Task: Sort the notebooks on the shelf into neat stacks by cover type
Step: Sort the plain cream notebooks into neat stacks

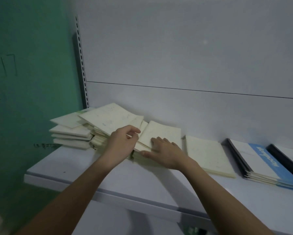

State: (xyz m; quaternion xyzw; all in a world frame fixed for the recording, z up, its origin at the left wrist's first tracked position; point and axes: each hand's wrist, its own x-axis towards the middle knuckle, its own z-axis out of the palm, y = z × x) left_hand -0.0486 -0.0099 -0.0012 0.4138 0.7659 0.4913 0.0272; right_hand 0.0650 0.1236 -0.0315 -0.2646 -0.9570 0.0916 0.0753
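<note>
1. head view: cream notebooks [108,121] lie in a loose, fanned heap at the left end of the shelf [61,168], with a squarer white stack [71,136] at the far left.
2. right of the heap sits a neat cream stack [208,155], then blue-covered notebooks [267,165] with dark spines, then another dark-edged pile [288,155] at the frame's right edge.
3. left hand [123,141] is at the heap's middle, fingers curled, thumb and forefinger seeming to pinch the edge of a cover; the exact contact is hard to see.
4. right hand [164,151] lies flat, fingers spread wide, pressing on a tilted cream notebook [159,133] and holding nothing.
5. both forearms reach in from below, crossing the shelf's front edge and converging on the heap; wrists are low, close to the covers.
6. the step in hand looks like squaring or separating the cream heap. to do it well: keep the right palm down as an anchor so the lower books do not slide, lift only the pinched few, and check the cover type before moving anything.
7. the heap leans right, so pulling fast could spill it toward the neat cream stack; better to tap edges flush first.
</note>
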